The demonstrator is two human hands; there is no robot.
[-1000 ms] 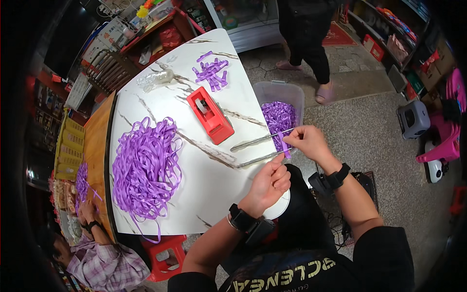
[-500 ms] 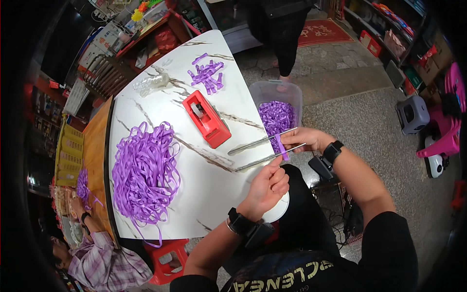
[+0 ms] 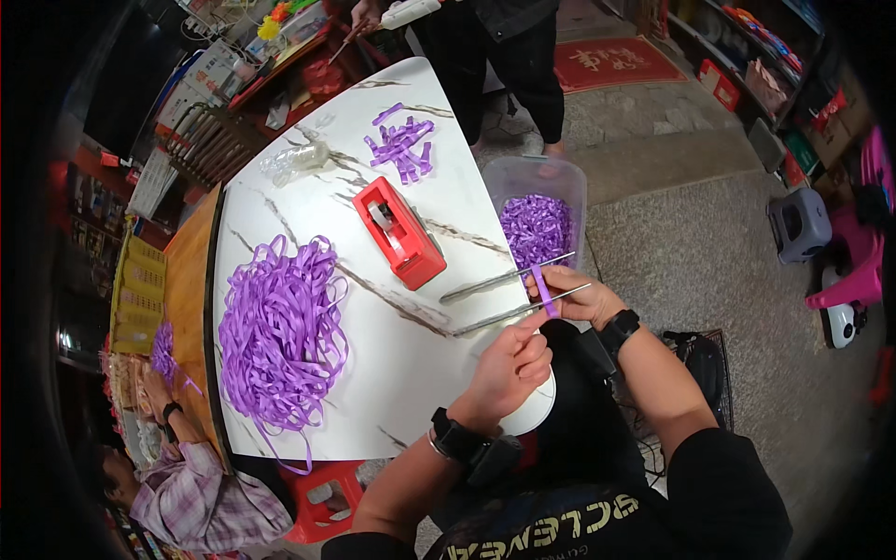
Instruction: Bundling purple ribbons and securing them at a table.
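My left hand (image 3: pixel 511 364) is mostly curled, index out toward the purple ribbon strip (image 3: pixel 543 291), ahead and rightward. My right hand (image 3: pixel 586 303) is nearer, fingers drawn narrow; can't tell if either's pinching. Strip's long axis points away from me, crossing both metal rods (image 3: pixel 495 319).

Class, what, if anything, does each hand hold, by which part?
Left hand: fingertip at purple strip's lower end. Right hand: fingers beside it. Neither grip can be told.

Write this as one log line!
left hand: at short purple ribbon strip; right hand: also at strip; strip: across two thin grey metal rods; rods: jutting beyond white marbled table
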